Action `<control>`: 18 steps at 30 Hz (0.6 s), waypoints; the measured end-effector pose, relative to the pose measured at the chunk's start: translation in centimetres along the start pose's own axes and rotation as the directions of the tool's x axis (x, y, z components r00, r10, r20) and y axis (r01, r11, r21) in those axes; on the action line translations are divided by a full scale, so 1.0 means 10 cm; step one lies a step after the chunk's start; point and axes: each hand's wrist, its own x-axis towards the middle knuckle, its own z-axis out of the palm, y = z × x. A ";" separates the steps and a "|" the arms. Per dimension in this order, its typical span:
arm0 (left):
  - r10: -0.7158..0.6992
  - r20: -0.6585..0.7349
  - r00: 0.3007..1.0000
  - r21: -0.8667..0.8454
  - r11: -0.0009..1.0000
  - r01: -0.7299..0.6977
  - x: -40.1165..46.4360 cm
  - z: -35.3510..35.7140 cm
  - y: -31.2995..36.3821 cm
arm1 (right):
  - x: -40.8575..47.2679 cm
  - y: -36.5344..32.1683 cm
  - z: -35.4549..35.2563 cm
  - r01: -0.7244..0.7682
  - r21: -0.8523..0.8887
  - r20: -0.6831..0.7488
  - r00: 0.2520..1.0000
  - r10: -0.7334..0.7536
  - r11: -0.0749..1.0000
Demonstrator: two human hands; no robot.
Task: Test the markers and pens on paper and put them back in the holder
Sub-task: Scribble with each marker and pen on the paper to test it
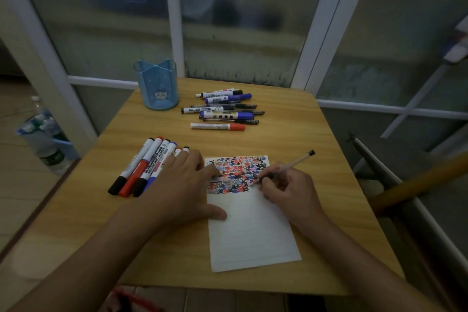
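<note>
The right hand (288,190) pinches a clear-barrelled pen (286,168), its tip touching the scribbled upper part of the sheet of paper (253,230). The left hand (182,185) lies flat with straight fingers, pressing the paper's left edge and partly covering a row of whiteboard markers (141,167) just left of the paper. Beyond the paper, farther up the wooden desk (329,185), lies a second cluster of markers and pens (222,109). The blue pen holder (157,85) stands left of that cluster.
</note>
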 end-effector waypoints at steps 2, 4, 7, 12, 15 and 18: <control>0.003 -0.004 1.000 -0.004 1.000 -0.003 0.00 0.01 0.00 | 0.00 0.00 0.01 -0.004 -0.001 0.010 1.000 0.004 1.000; 0.007 -0.013 1.000 -0.005 1.000 -0.007 0.01 0.03 -0.01 | 0.00 0.00 0.01 0.005 -0.016 0.026 1.000 -0.005 1.000; 0.009 -0.028 1.000 -0.004 1.000 -0.010 0.02 0.04 -0.01 | 0.01 -0.01 0.02 0.023 -0.064 0.028 0.999 -0.022 0.998; 0.010 -0.024 1.000 -0.002 1.000 -0.010 0.03 0.05 -0.01 | 0.00 -0.01 0.01 0.028 -0.053 0.012 1.000 -0.027 0.998; 0.014 -0.023 1.000 0.002 1.000 -0.014 0.03 0.04 -0.02 | -0.01 0.00 0.02 0.058 -0.069 0.045 0.997 -0.055 0.996; 0.017 -0.028 0.999 0.006 1.000 -0.017 0.02 0.05 -0.01 | 0.00 -0.01 0.02 0.048 -0.087 0.014 0.999 -0.047 0.995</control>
